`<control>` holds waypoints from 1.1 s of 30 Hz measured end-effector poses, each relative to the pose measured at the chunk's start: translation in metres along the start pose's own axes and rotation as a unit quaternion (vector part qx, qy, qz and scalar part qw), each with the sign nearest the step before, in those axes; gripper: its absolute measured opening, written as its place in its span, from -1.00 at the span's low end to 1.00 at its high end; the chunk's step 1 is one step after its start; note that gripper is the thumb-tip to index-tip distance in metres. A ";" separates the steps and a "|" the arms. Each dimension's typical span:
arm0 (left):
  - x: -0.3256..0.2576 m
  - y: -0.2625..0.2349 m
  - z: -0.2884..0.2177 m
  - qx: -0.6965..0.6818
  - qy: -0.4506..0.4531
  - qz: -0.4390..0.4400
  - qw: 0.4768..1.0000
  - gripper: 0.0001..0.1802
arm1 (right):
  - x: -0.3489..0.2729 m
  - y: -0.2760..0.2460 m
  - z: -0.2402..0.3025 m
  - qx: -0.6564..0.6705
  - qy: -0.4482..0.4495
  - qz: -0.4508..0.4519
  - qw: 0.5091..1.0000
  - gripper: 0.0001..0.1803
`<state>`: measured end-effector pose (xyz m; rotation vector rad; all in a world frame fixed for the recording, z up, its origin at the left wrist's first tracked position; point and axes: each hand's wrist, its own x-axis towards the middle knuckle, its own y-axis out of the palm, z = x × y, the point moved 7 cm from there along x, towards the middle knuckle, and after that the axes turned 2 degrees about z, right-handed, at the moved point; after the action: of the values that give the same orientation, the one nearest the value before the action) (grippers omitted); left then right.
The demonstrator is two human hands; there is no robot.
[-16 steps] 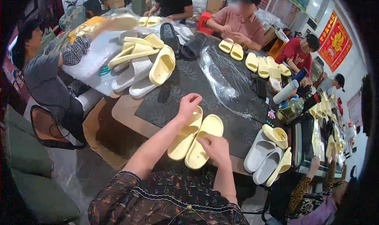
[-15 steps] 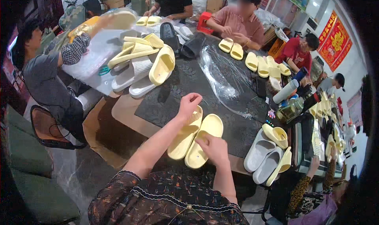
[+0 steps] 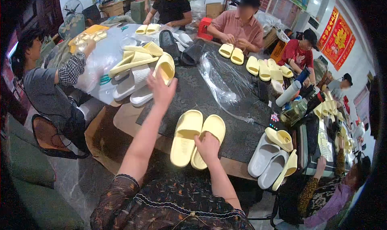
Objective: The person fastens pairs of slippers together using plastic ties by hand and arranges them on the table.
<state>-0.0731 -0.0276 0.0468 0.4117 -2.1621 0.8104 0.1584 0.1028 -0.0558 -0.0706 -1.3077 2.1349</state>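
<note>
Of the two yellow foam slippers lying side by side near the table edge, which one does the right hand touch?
The right-side yellow foam slipper: the right hand rests on its heel; its neighbour lies untouched.

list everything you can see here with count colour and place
slide sandals: pair, pale yellow, table's near edge, under the right hand
sandal pile: several, yellow and white, far left of table
clear plastic bag: one, transparent, table centre
white sandals: two, with yellow ones, near right edge
yellow sandals: several, far right side, before the co-workers
bottles: a few, right side
table: one, dark top
co-workers: at least six, around the table
left hand: reaching toward the pile
right hand: resting on the pair
</note>
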 end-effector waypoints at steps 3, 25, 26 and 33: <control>0.025 0.008 0.053 0.109 -0.059 0.034 0.992 -0.20 | 0.002 -0.004 0.001 0.008 0.000 -0.003 1.000 -0.57; 0.027 -0.036 0.007 -0.592 -0.090 0.159 0.785 -0.44 | -0.002 -0.005 -0.001 0.061 0.002 -0.017 0.998 -0.64; 0.016 -0.035 0.000 -0.591 -0.092 0.160 0.785 -0.44 | -0.003 -0.009 -0.001 0.074 -0.006 -0.035 0.997 -0.67; -0.077 -0.052 -0.061 -0.655 -0.199 0.260 0.681 -0.51 | -0.026 -0.062 -0.031 0.133 0.059 -0.103 0.984 -0.71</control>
<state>0.0379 -0.0232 0.0397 -0.8799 -2.6530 -0.7924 0.2203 0.1323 -0.0273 0.0477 -0.9111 2.0734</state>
